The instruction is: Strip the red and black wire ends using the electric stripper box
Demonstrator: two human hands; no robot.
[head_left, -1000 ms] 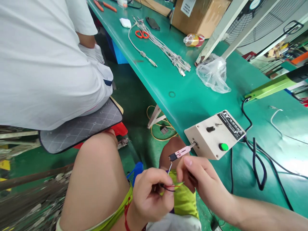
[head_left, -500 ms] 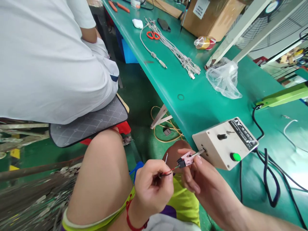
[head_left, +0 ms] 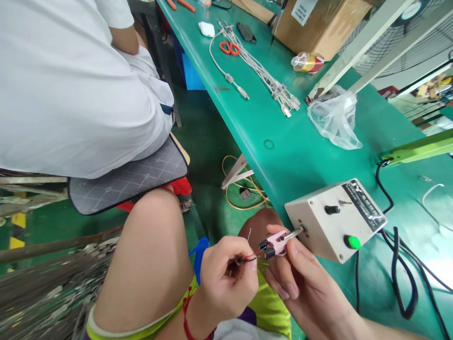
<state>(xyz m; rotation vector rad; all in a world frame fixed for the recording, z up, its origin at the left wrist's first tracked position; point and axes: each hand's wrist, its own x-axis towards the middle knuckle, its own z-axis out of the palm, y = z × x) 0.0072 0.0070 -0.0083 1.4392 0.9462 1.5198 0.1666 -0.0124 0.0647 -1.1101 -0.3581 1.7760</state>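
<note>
Low centre of frame: pinching thin red and black wires (head_left: 248, 258) in the closed grip of the left hand (head_left: 226, 281), fist curled, while steadying the small pink plastic clip (head_left: 276, 242) on the metal shaft of the beige control box (head_left: 329, 229) between closed fingertips of the right hand (head_left: 300, 283), at the edge of the green desk (head_left: 283, 127); seemingly mid-insertion, needing fine alignment.

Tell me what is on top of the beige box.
On top of the beige box: a black knob, a green button and a black label. A tiny metal part beside the knob is unclear. The casing hides the inside.
</note>
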